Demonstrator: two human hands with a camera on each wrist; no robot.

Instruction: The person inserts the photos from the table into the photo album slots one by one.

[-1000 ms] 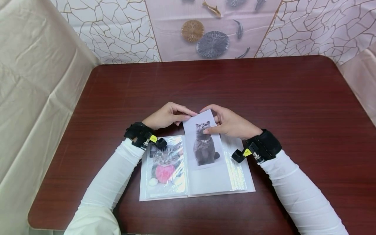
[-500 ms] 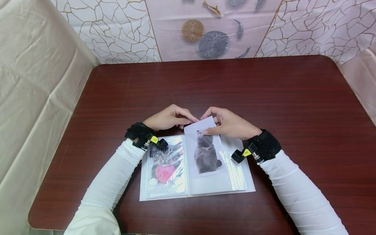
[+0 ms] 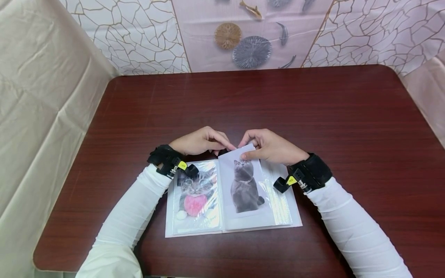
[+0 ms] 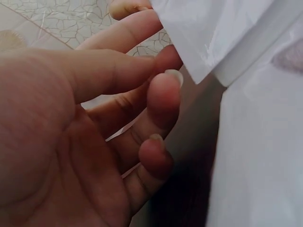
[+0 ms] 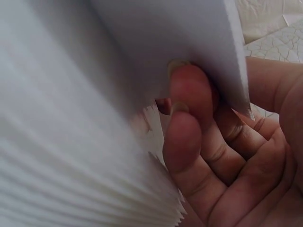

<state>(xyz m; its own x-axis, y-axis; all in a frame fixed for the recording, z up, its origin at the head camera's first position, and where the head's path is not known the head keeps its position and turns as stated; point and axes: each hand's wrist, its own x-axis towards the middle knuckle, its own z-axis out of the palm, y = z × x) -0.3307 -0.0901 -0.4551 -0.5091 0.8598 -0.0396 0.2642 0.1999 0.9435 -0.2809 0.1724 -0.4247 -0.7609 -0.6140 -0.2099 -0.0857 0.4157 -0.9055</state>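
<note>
A photo of a grey cat [image 3: 245, 189] lies partly inside the clear sleeve on the right page of an open photo album [image 3: 297, 218]. Its top corner sticks out above the page, tilted. My right hand [image 3: 269, 146] pinches that upper right corner, thumb in front and fingers behind. At the photo's upper left, my left hand [image 3: 205, 141] reaches out fairly straight fingers that touch the top edge. In the left wrist view, a fingertip of my left hand [image 4: 90, 109] meets the white sheet's edge. The right wrist view shows my right hand [image 5: 236, 156] beside stacked page edges.
On the album's left page, a sleeve holds a picture of a cat with a pink heart [image 3: 195, 204]. The album rests on a dark red-brown wooden table [image 3: 313, 100]. A pale cloth [image 3: 38, 116] hangs on the left, and patterned cloth [image 3: 139, 34] stands behind.
The grey cat photo has slid down, deeper into the right sleeve, and my right hand has come down slightly with it. My left hand has lowered a little; its fingers stay at the top edge.
</note>
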